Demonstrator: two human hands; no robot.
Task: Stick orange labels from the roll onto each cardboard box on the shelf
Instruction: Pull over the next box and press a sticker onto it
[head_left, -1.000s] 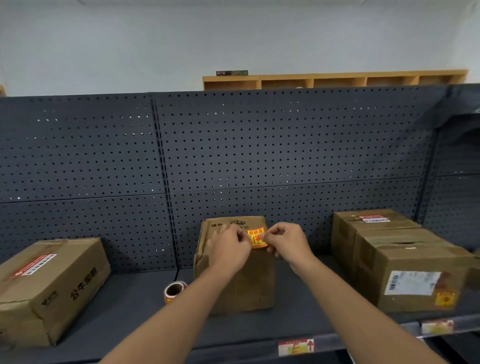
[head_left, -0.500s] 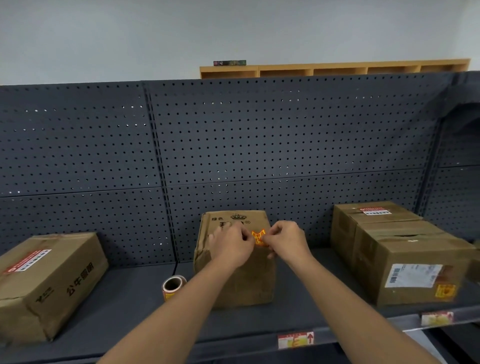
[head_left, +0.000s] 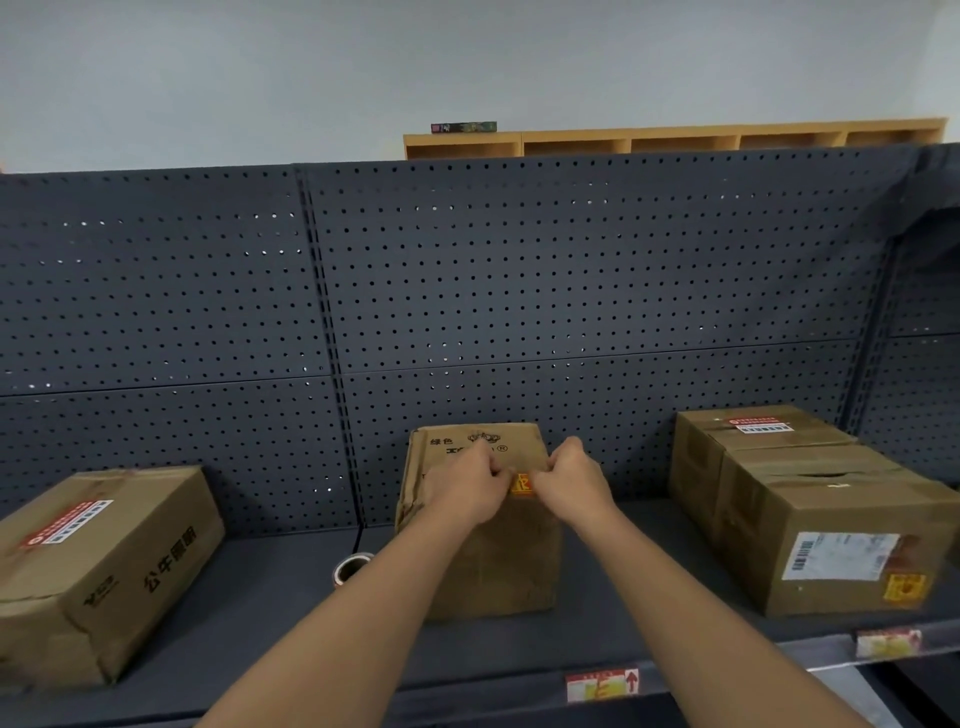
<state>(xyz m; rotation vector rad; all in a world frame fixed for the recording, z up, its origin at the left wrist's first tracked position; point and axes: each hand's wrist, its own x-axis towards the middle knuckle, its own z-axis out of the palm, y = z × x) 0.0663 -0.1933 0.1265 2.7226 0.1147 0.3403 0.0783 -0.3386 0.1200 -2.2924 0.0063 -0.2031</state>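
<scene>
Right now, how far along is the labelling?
Done: the front right box shows an orange label. In hand: left hand and right hand hold a label against the middle box. Left: the left box shows none; the rear right box unclear.

Both arms extended; left hand (head_left: 464, 486) and right hand (head_left: 571, 480) curled, fingertips pinching together.
</scene>
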